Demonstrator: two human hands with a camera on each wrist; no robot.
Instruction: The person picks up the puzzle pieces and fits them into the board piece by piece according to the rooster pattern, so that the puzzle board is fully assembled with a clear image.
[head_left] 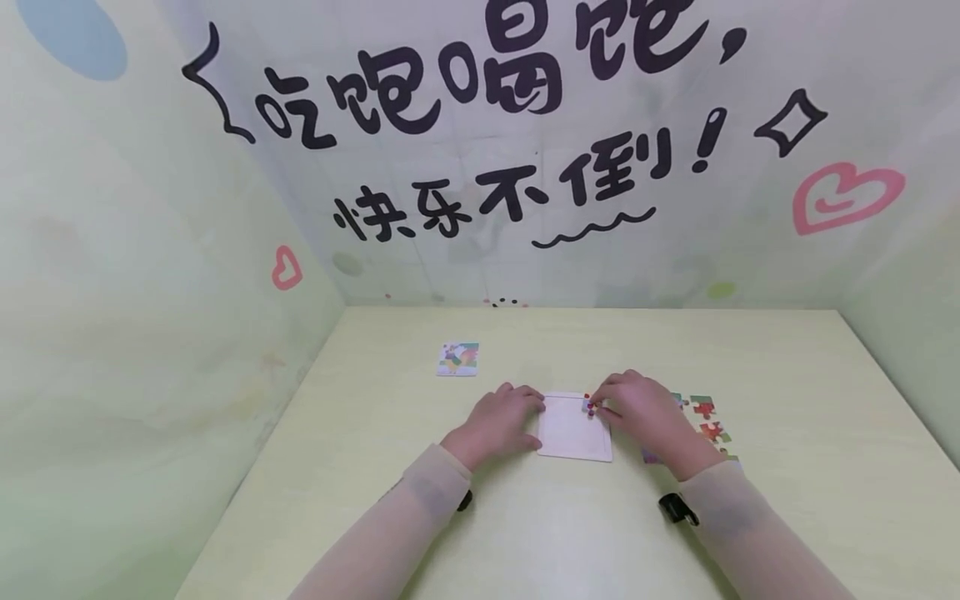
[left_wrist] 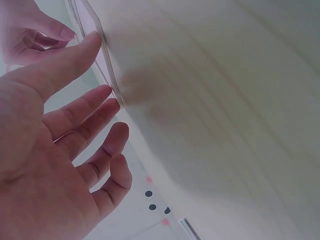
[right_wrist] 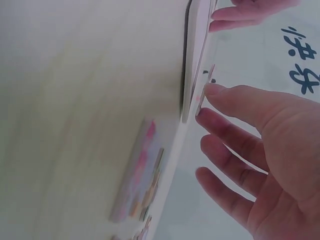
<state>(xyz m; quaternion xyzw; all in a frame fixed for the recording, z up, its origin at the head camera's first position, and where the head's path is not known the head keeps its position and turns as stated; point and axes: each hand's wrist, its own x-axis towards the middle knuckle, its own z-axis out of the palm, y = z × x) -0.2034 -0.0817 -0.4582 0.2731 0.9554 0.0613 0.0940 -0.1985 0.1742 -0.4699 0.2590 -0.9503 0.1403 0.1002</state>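
Observation:
A square, pale puzzle tray (head_left: 573,433) with a raised rim lies on the table in front of me. At its left edge my left hand (head_left: 501,423) touches the rim, the thumb near the lower corner and the fingertips near the upper one. My right hand (head_left: 647,412) pinches a small puzzle piece (head_left: 588,405) between thumb and index finger, over the tray's upper right corner. In the right wrist view that piece (right_wrist: 202,100) shows as a thin edge at the fingertips. The other right fingers are loosely bent.
Several colourful puzzle pieces (head_left: 710,432) lie to the right of the tray, partly hidden by the right hand. A small square picture of a bird (head_left: 458,359) lies farther back on the left. A printed wall cloth (head_left: 465,267) hangs behind the table (head_left: 375,375).

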